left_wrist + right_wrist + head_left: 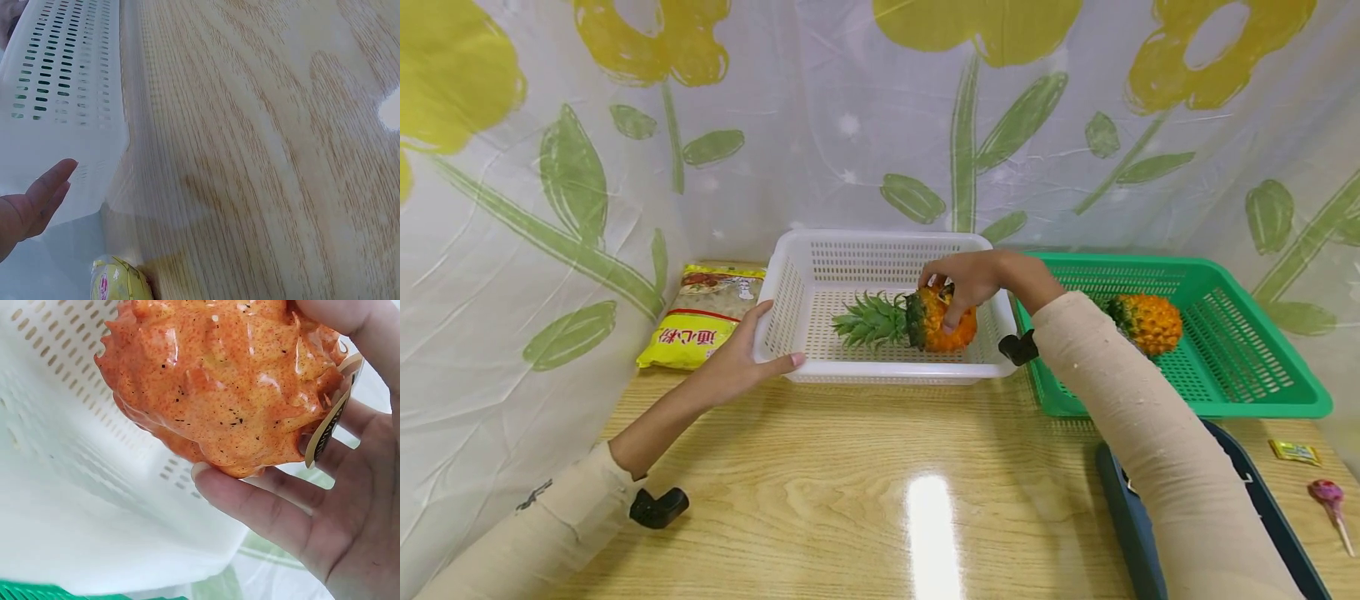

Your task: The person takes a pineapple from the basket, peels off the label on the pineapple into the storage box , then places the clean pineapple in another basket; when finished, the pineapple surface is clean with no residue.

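A pineapple [949,321] lies on its side in the white basket [880,369], its green crown [871,320] toward the left. My right hand [972,279] grips the orange fruit from above, thumb on the near side. In the right wrist view, fingers and thumb curve round the pineapple [219,381], and a paper tag [334,419] hangs beside the palm. My left hand [741,358] spans the basket's near left corner, thumb straight along the front rim and fingers at the left side. The left wrist view shows straight fingers [53,187] against the basket wall [62,137].
A green basket [1262,410] stands to the right with another pineapple [1150,323]. Left of the white basket lies a yellow food packet [688,346]. Under my right sleeve is a dark tray [1123,500]. A small wrapped candy [1295,452] and a lollipop [1327,493] lie far right.
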Tool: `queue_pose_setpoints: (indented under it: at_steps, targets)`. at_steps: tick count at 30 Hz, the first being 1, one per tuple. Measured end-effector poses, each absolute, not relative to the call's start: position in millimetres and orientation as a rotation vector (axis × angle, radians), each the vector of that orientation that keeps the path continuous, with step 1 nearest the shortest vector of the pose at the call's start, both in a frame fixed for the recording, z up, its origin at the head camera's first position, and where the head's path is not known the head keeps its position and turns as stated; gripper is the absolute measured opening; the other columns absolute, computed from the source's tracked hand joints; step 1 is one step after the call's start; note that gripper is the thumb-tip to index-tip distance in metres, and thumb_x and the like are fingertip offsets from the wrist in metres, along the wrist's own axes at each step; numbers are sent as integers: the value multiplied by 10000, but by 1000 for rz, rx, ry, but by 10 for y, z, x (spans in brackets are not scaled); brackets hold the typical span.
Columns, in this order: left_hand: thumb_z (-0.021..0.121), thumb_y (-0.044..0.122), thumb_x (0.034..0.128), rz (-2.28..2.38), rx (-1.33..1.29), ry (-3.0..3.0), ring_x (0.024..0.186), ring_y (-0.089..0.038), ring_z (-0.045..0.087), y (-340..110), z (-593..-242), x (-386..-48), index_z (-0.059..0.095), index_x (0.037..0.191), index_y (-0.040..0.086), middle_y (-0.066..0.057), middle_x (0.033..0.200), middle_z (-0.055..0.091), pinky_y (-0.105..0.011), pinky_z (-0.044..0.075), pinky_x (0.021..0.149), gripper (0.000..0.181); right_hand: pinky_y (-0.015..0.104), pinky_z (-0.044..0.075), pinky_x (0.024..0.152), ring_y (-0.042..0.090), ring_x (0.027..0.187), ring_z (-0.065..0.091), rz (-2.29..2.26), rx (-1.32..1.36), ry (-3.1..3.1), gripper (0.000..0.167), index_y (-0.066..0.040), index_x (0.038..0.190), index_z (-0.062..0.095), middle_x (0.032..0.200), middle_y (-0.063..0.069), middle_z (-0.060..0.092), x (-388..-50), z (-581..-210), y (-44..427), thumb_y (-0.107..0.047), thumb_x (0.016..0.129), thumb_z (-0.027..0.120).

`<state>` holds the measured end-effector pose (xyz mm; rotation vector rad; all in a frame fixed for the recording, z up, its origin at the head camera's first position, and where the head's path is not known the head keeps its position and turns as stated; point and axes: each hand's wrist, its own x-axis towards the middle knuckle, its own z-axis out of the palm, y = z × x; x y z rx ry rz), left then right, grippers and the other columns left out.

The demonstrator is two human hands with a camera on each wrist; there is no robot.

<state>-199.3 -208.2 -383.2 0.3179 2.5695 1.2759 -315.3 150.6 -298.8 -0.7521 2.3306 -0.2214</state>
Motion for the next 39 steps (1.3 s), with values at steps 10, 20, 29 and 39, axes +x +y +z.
queue_pose_setpoints:
  at_steps: [10, 20, 29, 39]
  targets:
    - [699, 531, 895, 1244, 312, 2589, 1499, -477, 185, -2088, -3865, -2027, -52, 1621, 162, -228, 1666, 72, -725, 218, 1125, 1107, 519, 443, 1048, 341, 1391, 411, -255, -773, 2343, 785, -177, 1453, 419, 1527, 142, 413, -3079, -2805, 1539, -360, 818, 843]
    - [694, 555, 891, 1250, 298, 2577, 1482, -477, 235, -2097, -3882, -2035, -59, 1620, 168, -232, 1660, 92, -710, 254, 1121, 1117, 512, 435, 1048, 330, 1368, 431, -277, -835, 2361, 769, -157, 1429, 419, 1502, 133, 436, -2939, -2641, 1562, -345, 816, 845]
    - [717, 465, 904, 1297, 337, 2560, 1418, -475, 366, -2081, -3848, -2008, -60, 1617, 134, -267, 1617, 209, -692, 308, 1103, 1105, 502, 445, 1034, 313, 1321, 478, -279, -908, 2392, 785, -153, 1418, 431, 1467, 127, 466, -2744, -2509, 1617, -380, 798, 855]
    - [718, 431, 914, 1320, 361, 2560, 1392, -464, 409, -2081, -3846, -2000, -52, 1614, 113, -274, 1592, 261, -677, 326, 1103, 1088, 496, 440, 1058, 281, 1354, 460, -246, -990, 2386, 752, -165, 1404, 449, 1442, 60, 492, -2457, -2336, 1666, -334, 792, 853]
